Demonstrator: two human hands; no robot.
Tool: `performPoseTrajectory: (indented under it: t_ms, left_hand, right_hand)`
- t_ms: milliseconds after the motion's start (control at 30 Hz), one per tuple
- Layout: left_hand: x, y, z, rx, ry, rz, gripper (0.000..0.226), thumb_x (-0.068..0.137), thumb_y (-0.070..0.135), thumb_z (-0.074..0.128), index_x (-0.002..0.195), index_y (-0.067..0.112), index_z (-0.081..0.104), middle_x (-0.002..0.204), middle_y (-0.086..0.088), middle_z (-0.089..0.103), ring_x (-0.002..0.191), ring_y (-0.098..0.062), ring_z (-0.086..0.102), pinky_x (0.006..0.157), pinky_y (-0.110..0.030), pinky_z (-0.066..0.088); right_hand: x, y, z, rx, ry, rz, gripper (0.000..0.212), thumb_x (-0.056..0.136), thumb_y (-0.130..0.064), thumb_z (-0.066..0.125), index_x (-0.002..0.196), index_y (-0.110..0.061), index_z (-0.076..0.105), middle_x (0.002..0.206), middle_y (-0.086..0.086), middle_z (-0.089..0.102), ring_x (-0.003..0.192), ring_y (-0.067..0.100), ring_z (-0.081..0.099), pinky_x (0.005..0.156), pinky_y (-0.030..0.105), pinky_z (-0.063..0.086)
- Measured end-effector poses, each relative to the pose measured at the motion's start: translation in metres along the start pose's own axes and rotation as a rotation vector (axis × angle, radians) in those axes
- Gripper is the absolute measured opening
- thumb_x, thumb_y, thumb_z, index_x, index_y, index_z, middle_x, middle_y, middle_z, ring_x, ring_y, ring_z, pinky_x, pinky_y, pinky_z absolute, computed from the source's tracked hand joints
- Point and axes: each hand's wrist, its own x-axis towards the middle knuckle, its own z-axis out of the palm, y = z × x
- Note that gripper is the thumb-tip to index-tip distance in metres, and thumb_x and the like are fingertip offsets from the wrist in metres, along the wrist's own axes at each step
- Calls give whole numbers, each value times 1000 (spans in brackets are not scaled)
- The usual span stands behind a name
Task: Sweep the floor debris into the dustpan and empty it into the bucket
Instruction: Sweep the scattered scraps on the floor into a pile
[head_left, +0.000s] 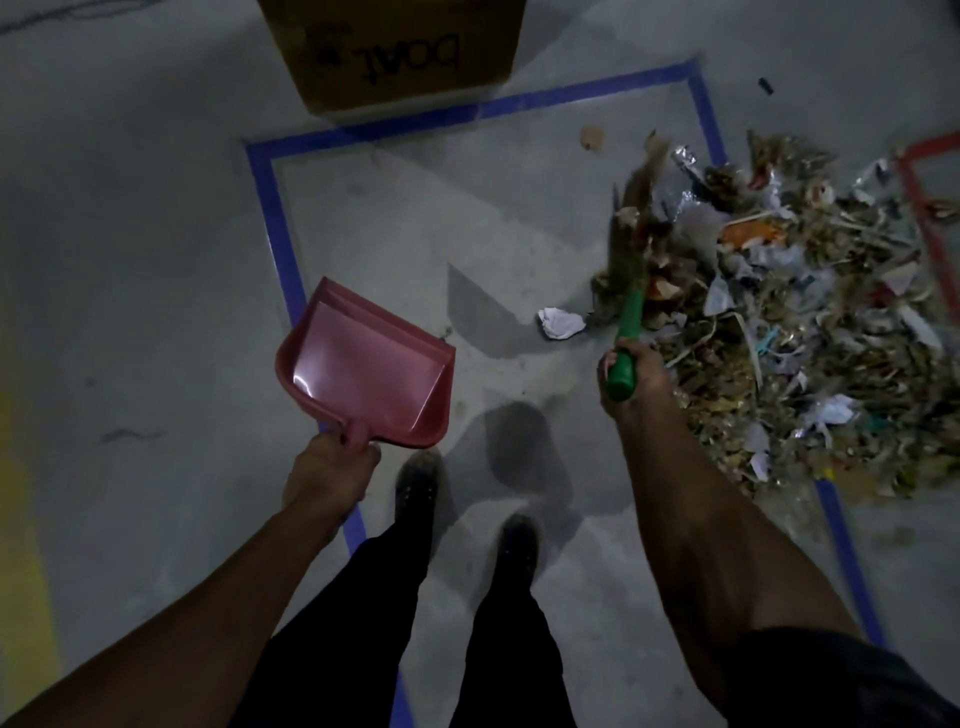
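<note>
Risking scatter: right hand (631, 371) grips green-handled straw broom (631, 306) at mixed paper-and-leaf debris pile (810, 322), but left hand (332, 462) holds pink plastic dustpan (363, 364) raised, well apart.

Legible markings: one brand word, on the cardboard box.

The cardboard box (400, 49) at the top edge of the view carries the word "boAt" in large dark letters on its brown side; the lettering appears upside down from this viewpoint. A small dark round mark sits beside the word, too blurred to identify. Finer print near the word cannot be read. Scraps of paper and foil wrappers in the debris pile (789, 312) show patches of colour, but no text on them is legible.
</note>
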Motion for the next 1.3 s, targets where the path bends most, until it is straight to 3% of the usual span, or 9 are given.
performPoseTrajectory:
  t_ms: [167,300,533,633,733,833,933,1100,1300]
  left_hand:
    - [18,-2,-12,71,-26,-20,45,64,49,54,89,12,60,85,-19,68,80,-39,67,71,-46,56]
    - [20,-3,-24,135,-37,-41,50,64,49,56,96,11,61,94,-21,68,86,-40,67,76,-49,56]
    - [5,0,-47,225,-25,-34,48,67,48,57,103,16,59,100,-14,67,86,-34,67,79,-50,58]
    - [-3,4,-50,264,-19,-46,49,67,44,57,108,18,58,105,-15,66,89,-35,67,81,-51,57]
    - [-9,5,-50,274,-23,-49,52,67,45,57,111,18,58,106,-15,65,91,-35,67,82,-51,57]
    - [-10,3,-52,288,-21,-39,44,68,42,59,104,17,58,101,-14,66,88,-34,67,79,-50,58]
    - [-11,2,-53,287,-31,-37,43,67,41,58,102,15,59,100,-14,66,88,-34,68,79,-50,57]
    - [-9,5,-53,273,-56,-46,46,63,44,58,100,16,57,99,-14,67,86,-34,68,80,-50,57]
    - [-7,20,-56,218,-55,-1,47,63,47,57,98,15,57,93,-15,66,83,-35,67,77,-49,58]
  right_hand:
    - [-56,14,-23,-100,-58,-72,14,91,0,51,80,-8,46,60,6,42,33,10,42,32,17,35]
    - [-128,51,-53,-303,-128,-111,14,90,3,54,103,-1,57,61,11,49,37,15,45,33,20,37]
    - [-211,109,-90,-543,-192,115,40,85,7,62,122,-9,57,60,17,54,35,21,46,35,21,38]
    - [-212,121,-104,-644,-179,175,34,83,9,64,113,-7,59,65,21,55,34,21,47,34,22,38]
    - [-196,110,-112,-669,-95,128,24,83,8,64,106,10,63,72,24,58,35,18,49,34,21,40]
    - [-175,83,-116,-576,20,36,13,84,13,56,97,10,61,63,21,54,32,19,47,33,22,39]
    - [-159,67,-120,-552,66,-82,29,85,9,60,114,12,58,64,17,52,35,20,48,37,24,40]
    - [-182,86,-113,-690,-17,-204,52,83,2,67,132,-7,56,77,16,66,51,22,58,49,28,47]
    - [-178,98,-61,-727,-147,-75,61,83,1,69,139,-8,48,78,16,65,48,20,56,44,27,47]
